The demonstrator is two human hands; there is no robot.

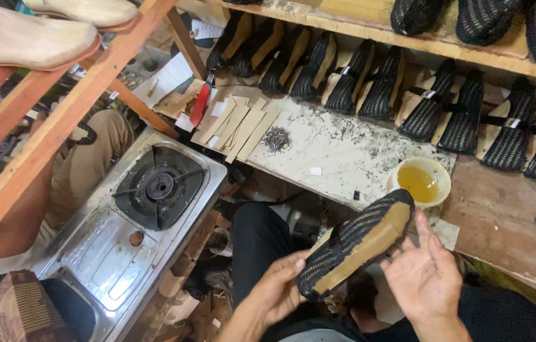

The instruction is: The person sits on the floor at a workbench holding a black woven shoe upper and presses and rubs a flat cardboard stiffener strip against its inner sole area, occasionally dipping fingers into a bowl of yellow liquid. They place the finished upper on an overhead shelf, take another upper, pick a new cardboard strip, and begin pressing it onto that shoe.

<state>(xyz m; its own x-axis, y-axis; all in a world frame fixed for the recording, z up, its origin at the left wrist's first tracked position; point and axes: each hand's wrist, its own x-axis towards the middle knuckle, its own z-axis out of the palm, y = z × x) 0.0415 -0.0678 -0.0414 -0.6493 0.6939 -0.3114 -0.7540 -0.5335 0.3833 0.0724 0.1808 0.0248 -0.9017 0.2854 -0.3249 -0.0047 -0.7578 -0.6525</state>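
left hand (pixel 279 292) curls around the heel of a black woven shoe (pixel 356 244) at the workbench's (pixel 344 152) front edge; right hand (pixel 425 278) spread open, seemingly touching its sole, beside a cup of yellow glue (pixel 418 182).

A: Where does the shoe upper (pixel 356 244) lie?

B: Between the left hand (pixel 277 291) and the right hand (pixel 423 275), just in front of the glue bowl (pixel 421 180) on the workbench (pixel 337 152).

A: And around it?

B: Nails (pixel 275 139) lie left of the bowl, card strips (pixel 239 123) beyond them, shoes (pixel 369 82) in a row behind; the gas stove (pixel 157 187) sits lower left.
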